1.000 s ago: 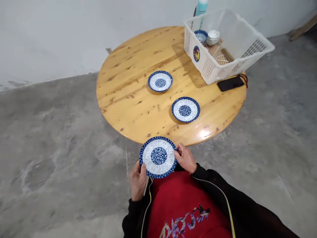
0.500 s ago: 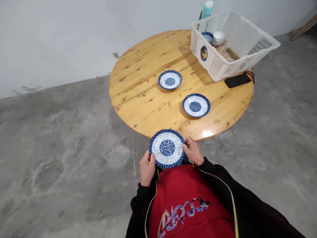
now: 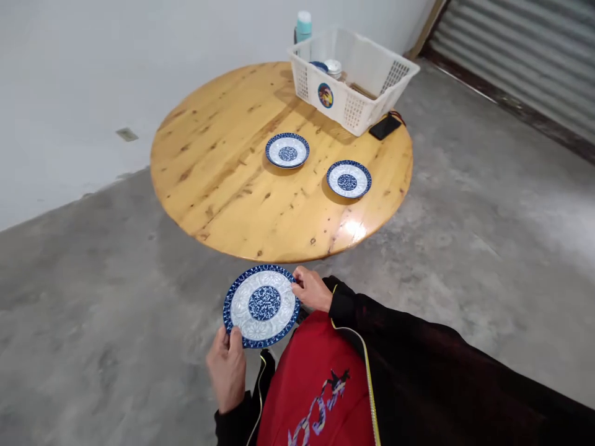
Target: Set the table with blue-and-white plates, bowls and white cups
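A blue-and-white patterned plate point(image 3: 264, 303) is held between my two hands, in front of the near edge of the round wooden table point(image 3: 218, 204). My left hand point(image 3: 227, 365) grips its lower left rim, thumb on top. On the upper right rim, my right hand point(image 3: 312, 289) pinches the plate with thumb and fingers. Two similar plates lie on the table: one plate point(image 3: 287, 152) near the middle, the other plate point(image 3: 348, 179) to its right and closer to me. The fingers beneath the held plate are hidden.
A white plastic basket point(image 3: 344, 102) with bowls point(image 3: 333, 68) inside stands at the table's back right. Behind it is a turquoise bottle point(image 3: 304, 28). A black phone point(image 3: 385, 127) lies beside the basket. A wall rises behind the table, and a corrugated shutter point(image 3: 520, 56) is at upper right.
The view has swung to the right, bringing the shutter into sight. My hands and the held plate sit lower and further left in view, farther from the table edge. Both hands keep their grip.
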The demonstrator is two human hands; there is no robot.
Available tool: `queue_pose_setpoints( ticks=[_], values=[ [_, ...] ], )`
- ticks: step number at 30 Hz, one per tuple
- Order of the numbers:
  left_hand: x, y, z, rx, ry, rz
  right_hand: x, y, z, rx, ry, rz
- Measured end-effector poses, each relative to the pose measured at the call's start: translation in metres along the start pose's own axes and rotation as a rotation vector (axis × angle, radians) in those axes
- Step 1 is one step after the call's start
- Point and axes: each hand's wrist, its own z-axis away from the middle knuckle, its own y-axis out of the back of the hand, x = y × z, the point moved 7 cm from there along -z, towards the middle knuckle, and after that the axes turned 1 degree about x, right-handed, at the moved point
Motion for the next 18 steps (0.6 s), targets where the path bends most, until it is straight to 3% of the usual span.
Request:
queue_pose_setpoints(
  ticks=[5, 10, 18],
  values=[
    [0.001, -0.012, -0.035, -0.102, -0.027, 0.035, 0.002, 0.006, -0.007, 0.1, -0.062, 0.013],
    [0.01, -0.026, -0.063, -0.168, -0.019, 0.07, 0.005, 0.014, -0.032, 0.183, -0.086, 0.016],
    [0.055, -0.03, -0.112, -0.171, -0.073, 0.024, -0.001, 0.018, -0.089, 0.171, -0.072, -0.106]
  ],
)
